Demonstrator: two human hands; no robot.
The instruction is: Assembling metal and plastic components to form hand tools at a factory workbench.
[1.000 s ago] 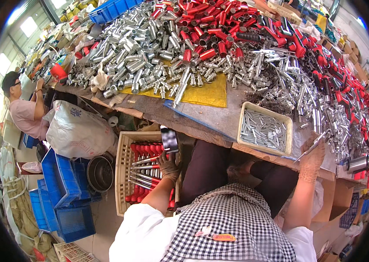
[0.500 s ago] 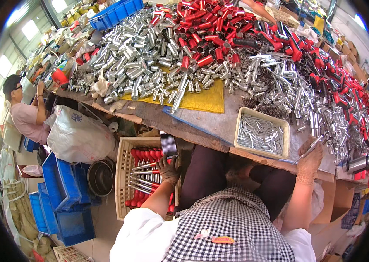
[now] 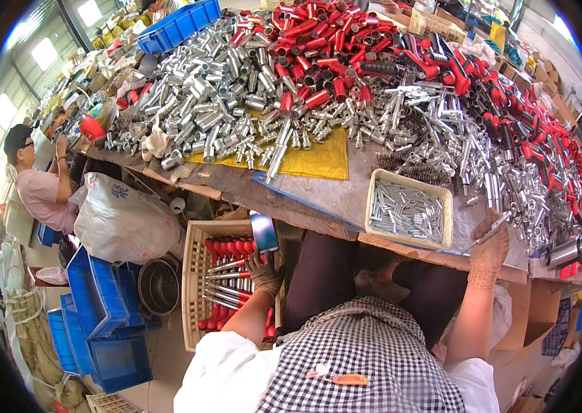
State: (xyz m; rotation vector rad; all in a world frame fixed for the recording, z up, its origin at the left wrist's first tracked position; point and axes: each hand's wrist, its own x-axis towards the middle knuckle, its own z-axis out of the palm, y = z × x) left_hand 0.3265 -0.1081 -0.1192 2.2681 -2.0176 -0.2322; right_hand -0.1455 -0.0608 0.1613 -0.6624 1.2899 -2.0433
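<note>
My left hand (image 3: 265, 272), in a dark work glove, is over the right side of a cream plastic crate (image 3: 190, 303). Its fingers are spread and reach the lower edge of a phone (image 3: 264, 233) with a lit bluish screen. Whether they touch or support the phone, I cannot tell. Inside the crate lie several red-handled tools (image 3: 225, 275) with silver shafts. At the table's front right, my right hand (image 3: 489, 253), in a pale glove, is closed on a slim metal rod (image 3: 481, 239). Beside it stands a cream tray (image 3: 409, 241) of small silver pins (image 3: 404, 210).
Silver sleeves (image 3: 215, 89), red tubes (image 3: 318, 41) and red-handled parts (image 3: 525, 124) are heaped across the table. A yellow sheet (image 3: 325, 158) lies under some. Blue bins (image 3: 105, 296), a metal pot (image 3: 159, 286) and a white sack (image 3: 122, 217) stand left. Another person (image 3: 39, 179) sits far left.
The phone screen has turned from dark to a lighter blue. The view has shifted slightly. Both hands stay nearly in place, with the rod still in the right.
</note>
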